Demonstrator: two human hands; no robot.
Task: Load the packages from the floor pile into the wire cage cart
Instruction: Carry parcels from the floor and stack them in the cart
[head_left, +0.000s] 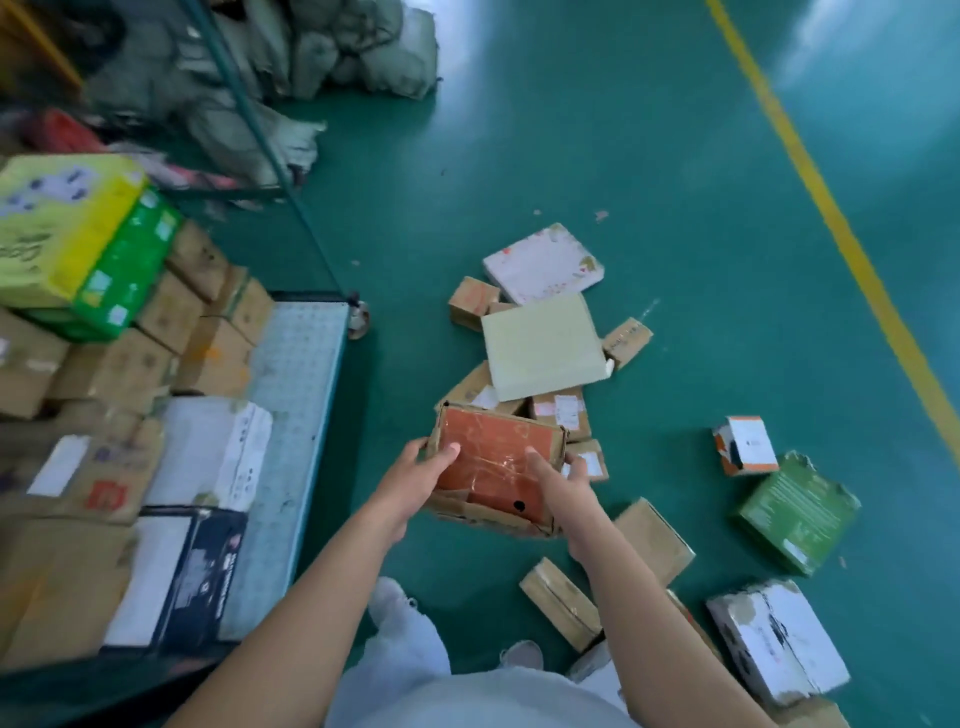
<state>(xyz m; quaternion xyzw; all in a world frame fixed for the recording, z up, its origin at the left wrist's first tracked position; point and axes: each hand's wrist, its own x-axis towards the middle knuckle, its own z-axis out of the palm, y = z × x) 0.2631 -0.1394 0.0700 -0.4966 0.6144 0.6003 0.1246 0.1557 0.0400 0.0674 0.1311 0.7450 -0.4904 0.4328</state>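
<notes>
Two hands, left (418, 475) and right (558, 480), fingers curled around orange-topped box (496, 457), labels unreadable.

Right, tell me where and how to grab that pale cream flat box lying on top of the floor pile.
Take the pale cream flat box by its two opposite side edges, one hand on each, coming down from above. It is wide and thin and lies propped on smaller cartons, so its edges overhang and are probably free for fingers to slip under.

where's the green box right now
In the head view the green box lies on the floor at the right, between the small orange-and-white box and the torn white box.
</notes>
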